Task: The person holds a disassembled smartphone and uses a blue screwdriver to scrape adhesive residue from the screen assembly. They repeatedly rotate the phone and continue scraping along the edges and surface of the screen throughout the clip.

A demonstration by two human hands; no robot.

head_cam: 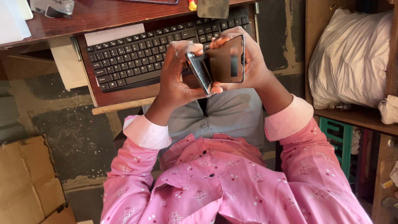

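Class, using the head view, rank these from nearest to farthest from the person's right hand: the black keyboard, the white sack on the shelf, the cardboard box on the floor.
1. Black keyboard: directly behind the right hand, on the pull-out tray.
2. White sack: on the shelf, off to the hand's right.
3. Cardboard box: on the floor at the far lower left.

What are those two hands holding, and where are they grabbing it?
The left hand grips the phone body by its edges; the right hand holds the dark screen panel by its sides.
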